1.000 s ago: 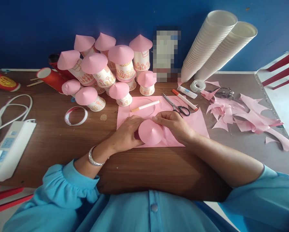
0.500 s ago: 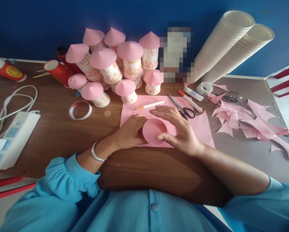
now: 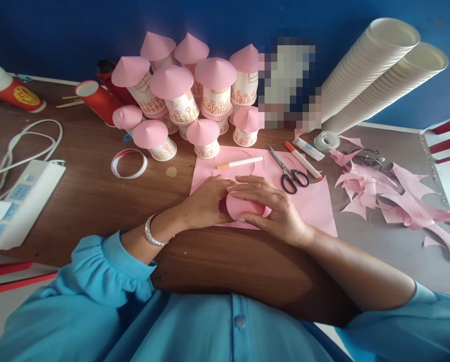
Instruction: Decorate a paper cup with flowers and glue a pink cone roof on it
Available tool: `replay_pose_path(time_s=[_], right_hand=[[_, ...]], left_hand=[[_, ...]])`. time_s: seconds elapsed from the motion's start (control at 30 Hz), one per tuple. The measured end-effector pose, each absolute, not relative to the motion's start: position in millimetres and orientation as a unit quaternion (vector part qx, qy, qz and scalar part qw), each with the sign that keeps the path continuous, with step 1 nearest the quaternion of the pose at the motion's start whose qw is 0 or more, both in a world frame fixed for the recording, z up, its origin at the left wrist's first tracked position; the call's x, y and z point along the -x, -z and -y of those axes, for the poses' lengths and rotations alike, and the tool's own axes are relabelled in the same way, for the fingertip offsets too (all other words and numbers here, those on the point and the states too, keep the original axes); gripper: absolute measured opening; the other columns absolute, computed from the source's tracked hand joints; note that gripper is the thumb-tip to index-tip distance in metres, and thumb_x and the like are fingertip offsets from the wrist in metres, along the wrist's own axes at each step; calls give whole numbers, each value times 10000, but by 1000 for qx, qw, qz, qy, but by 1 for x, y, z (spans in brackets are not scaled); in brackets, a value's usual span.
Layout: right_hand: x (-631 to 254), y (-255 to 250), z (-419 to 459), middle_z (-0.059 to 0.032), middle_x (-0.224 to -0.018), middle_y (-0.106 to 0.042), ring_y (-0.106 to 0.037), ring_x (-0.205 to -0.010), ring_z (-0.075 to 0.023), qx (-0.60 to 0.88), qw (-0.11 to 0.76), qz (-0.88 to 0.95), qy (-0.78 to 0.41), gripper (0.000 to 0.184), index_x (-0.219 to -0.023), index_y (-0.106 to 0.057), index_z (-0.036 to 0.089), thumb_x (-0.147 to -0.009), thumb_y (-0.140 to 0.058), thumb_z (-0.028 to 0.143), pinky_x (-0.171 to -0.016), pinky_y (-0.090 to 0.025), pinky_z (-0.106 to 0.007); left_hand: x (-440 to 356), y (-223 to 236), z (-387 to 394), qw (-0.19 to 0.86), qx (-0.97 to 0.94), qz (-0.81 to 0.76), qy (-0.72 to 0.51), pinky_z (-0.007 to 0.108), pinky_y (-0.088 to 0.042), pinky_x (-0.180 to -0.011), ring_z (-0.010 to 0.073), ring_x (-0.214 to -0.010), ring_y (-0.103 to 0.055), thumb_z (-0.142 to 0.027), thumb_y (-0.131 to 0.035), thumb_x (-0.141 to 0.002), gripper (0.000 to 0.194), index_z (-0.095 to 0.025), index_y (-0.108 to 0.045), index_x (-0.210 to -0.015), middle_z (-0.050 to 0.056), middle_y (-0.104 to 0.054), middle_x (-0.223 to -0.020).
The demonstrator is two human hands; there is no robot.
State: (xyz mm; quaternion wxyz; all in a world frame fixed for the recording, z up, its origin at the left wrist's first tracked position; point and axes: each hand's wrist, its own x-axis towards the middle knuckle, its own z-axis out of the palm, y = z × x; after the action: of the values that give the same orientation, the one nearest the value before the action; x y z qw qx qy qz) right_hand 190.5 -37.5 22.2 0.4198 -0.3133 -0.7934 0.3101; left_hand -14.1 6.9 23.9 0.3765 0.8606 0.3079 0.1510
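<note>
My left hand (image 3: 210, 201) is closed around the left side of a round pink paper piece (image 3: 237, 208), its fingertips hidden behind it. Over the top of that piece, my right hand (image 3: 275, 208) curves from the right, fingers across the far edge and thumb at the near edge. The piece is partly covered, so its full shape cannot be made out. Beneath lies a pink paper sheet (image 3: 319, 207). On the sheet rest black-handled scissors (image 3: 289, 172), a white marker with an orange cap (image 3: 240, 162) and another with a red cap (image 3: 303, 160).
Several paper cups with pink cone roofs (image 3: 171, 83) stand at the back. Two tall cup stacks (image 3: 364, 75) lean behind on the right, near a tape roll (image 3: 326, 141), a glue tube (image 3: 308, 149) and pink scraps (image 3: 364, 188). A power strip (image 3: 25, 201) lies left.
My right hand has moved left and its fingers have come down over the pink piece. My left hand keeps its hold. The whole view has shifted slightly.
</note>
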Motion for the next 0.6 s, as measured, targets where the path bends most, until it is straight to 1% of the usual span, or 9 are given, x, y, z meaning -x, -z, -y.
replay_pose_path(time_s=[0.17, 0.27, 0.37, 0.43, 0.5, 0.57, 0.6], right_hand=[[-190, -21, 38, -82, -1253, -749, -619, -1318, -279, 313, 426, 792, -306, 405, -1322, -651, 255, -929, -742, 300, -1139, -498, -528], [-190, -22, 39, -88, -1273, -740, -600, -1340, -275, 315, 425, 790, -310, 426, -1343, -638, 247, -932, -739, 297, -1139, -498, -512], [-189, -21, 40, -91, -1327, -713, -569, -1374, -292, 318, 423, 792, -305, 475, -1397, -598, 260, -947, -718, 353, -1139, -490, -529], [-190, -21, 40, -101, -1370, -684, -547, -1392, -312, 320, 428, 792, -294, 536, -1429, -571, 263, -938, -720, 421, -1148, -471, -554], [-192, -22, 40, -123, -1423, -642, -532, -1398, -324, 326, 434, 790, -285, 627, -1460, -537, 255, -911, -736, 483, -1166, -445, -571], [-196, -23, 40, -137, -1471, -597, -516, -1406, -328, 336, 434, 788, -279, 711, -1493, -495, 258, -889, -740, 541, -1183, -419, -583], [-198, -24, 40, -136, -1482, -587, -507, -1411, -331, 340, 438, 784, -278, 725, -1503, -480, 265, -892, -721, 571, -1191, -407, -591]], left_hand=[[14, -27, -8, 389, -856, -305, -150, 479, -493, -1063, 307, -1175, -675, -415, -789, -802, 411, -231, -725, -1164, 69, -758, -1176], [17, -28, -10, 404, -856, -290, -138, 490, -476, -1105, 303, -1245, -645, -414, -785, -813, 464, -240, -694, -1233, 73, -726, -1276], [27, -27, -15, 402, -857, -293, -138, 519, -441, -1160, 308, -1348, -576, -370, -789, -809, 577, -249, -618, -1347, 82, -637, -1431], [36, -28, -19, 398, -862, -278, -148, 532, -436, -1174, 319, -1377, -554, -328, -783, -804, 645, -254, -566, -1408, 89, -603, -1476], [47, -31, -23, 402, -863, -260, -158, 531, -432, -1191, 324, -1417, -525, -290, -747, -832, 692, -274, -499, -1477, 93, -563, -1526], [56, -39, -25, 417, -855, -250, -178, 531, -396, -1230, 326, -1484, -457, -279, -700, -878, 740, -298, -400, -1554, 100, -466, -1613], [59, -43, -26, 436, -846, -242, -189, 536, -368, -1251, 330, -1521, -406, -291, -679, -899, 761, -301, -349, -1585, 106, -409, -1652]])
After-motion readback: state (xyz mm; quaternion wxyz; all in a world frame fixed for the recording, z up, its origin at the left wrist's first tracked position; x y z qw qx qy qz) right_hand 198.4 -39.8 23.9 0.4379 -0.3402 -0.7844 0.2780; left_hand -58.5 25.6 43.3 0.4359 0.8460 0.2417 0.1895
